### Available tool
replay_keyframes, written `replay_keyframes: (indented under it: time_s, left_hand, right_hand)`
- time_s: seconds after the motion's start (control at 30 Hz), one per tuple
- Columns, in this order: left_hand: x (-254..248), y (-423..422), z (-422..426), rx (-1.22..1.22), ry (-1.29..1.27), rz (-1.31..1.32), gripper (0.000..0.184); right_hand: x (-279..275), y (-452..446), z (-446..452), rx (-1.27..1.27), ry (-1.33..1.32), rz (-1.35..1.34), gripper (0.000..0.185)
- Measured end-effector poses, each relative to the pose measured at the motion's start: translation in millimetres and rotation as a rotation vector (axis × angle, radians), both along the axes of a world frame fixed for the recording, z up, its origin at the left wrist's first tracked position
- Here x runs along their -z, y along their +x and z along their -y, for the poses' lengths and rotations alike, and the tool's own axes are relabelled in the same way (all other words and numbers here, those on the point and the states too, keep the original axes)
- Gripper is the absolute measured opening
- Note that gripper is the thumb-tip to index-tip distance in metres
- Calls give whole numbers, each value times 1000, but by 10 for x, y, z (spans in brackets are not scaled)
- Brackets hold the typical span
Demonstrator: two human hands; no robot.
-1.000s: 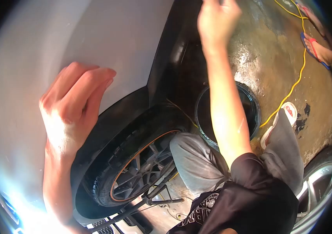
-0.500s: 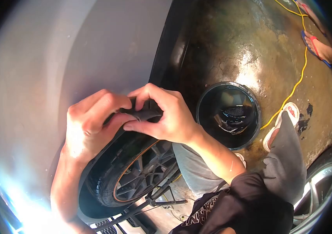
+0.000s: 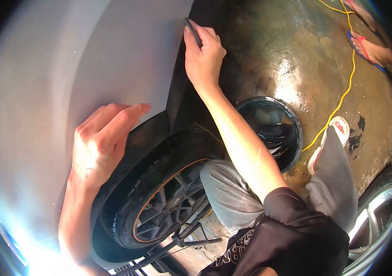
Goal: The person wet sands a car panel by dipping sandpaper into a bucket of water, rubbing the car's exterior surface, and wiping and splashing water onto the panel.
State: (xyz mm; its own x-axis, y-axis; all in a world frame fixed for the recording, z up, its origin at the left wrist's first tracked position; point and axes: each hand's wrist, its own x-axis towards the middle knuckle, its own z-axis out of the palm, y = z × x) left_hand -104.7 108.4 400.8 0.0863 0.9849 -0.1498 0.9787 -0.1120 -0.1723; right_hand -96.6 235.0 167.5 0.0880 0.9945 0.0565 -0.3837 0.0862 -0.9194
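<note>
My right hand (image 3: 206,57) pinches a thin, dark folded sheet (image 3: 193,32), seen nearly edge-on. It is up at the black lower trim (image 3: 186,76) of a grey car panel (image 3: 122,60); whether the sheet touches the trim I cannot tell. Lower down, my left hand (image 3: 101,135) is near the same panel, above the wheel arch. Its fingers reach out to the right with nothing visible in them, and its thumb is mostly hidden.
A car wheel (image 3: 173,202) with an orange-edged rim sits below my hands. To the right stands a black bucket (image 3: 300,138) with dark liquid. A yellow cord (image 3: 347,89) crosses the wet floor (image 3: 260,60). Another person's sandalled foot (image 3: 367,48) is at upper right. Another wheel (image 3: 373,221) is at lower right.
Both hands held the dark sheet together before. My left hand has let go and stays near the panel, while my right hand has carried the sheet up to the trim.
</note>
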Motion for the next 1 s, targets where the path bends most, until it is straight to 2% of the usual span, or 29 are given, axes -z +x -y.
replay_keyframes:
  time_s: [0.03, 0.1, 0.17, 0.23, 0.37, 0.43, 0.53, 0.67, 0.77, 0.83, 0.9, 1.0]
  left_hand:
    - [-6, 7, -5, -5, -2, 0, 30]
    - [-14, 18, -11, -8, -5, -1, 30]
    - [-26, 23, -9, -15, -20, -11, 32]
    - [-23, 29, -25, -9, -18, -15, 32]
    - [-5, -1, -16, 8, -20, -20, 32]
    - [-21, 3, -16, 0, -23, -14, 32]
    - [-17, 23, -60, -8, -21, -12, 31]
    - [5, 25, -61, -3, -28, -22, 28]
    - [-25, 44, -78, -27, -41, -29, 26]
    - [-35, 42, -80, -29, -44, -15, 29]
    - [-32, 33, -88, -23, -67, 1, 32]
    - [-25, 31, -65, -11, -66, 9, 32]
  right_hand:
    - [4, -26, 29, 0, 0, 0, 27]
    - [28, -60, 159, 24, 84, 310, 31]
    - [34, -10, 418, -52, 97, 388, 37]
    - [-36, -20, 559, 3, 143, 381, 36]
    - [34, -176, -116, 61, 82, 327, 37]
    - [-29, -177, 38, 94, 85, 319, 35]
    - [-93, -19, 711, -72, 47, 291, 31]
    - [31, -200, -1, 83, 82, 311, 34]
    - [-2, -195, 28, 22, 55, 310, 37]
    - [20, -111, 456, -73, 76, 271, 38]
    - [63, -175, 268, 49, 111, 292, 35]
    - [83, -297, -571, 143, 64, 315, 31]
